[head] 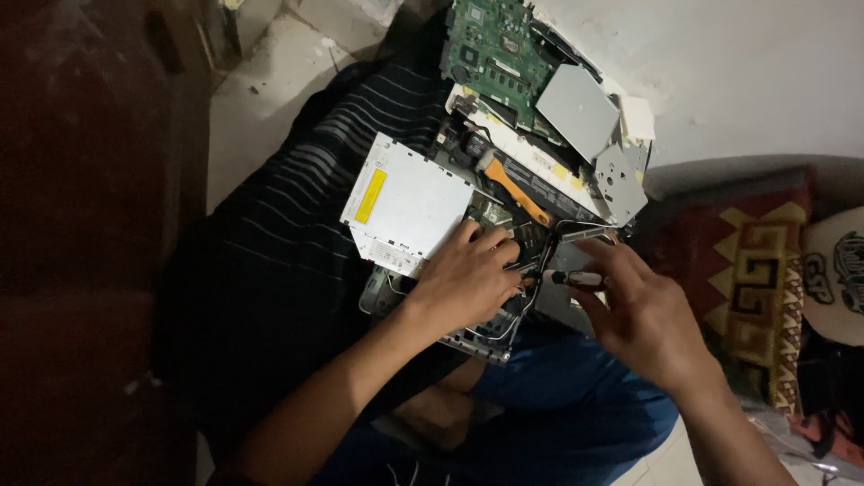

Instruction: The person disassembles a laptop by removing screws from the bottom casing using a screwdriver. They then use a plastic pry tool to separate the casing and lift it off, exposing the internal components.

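Head view: left hand (468, 279) pressed flat, fingers spread and released, on the opened grey laptop chassis (468, 333) across the lap. Right hand (634, 310) clenched around a small black-and-silver screwdriver (576, 278), tip toward the chassis. White optical drive (405, 202), orange pry tool (516, 192), green circuit board (495, 49) close behind.

One head-worn camera looks steeply down, close over the person's lap, hands and the opened laptop (504, 225).
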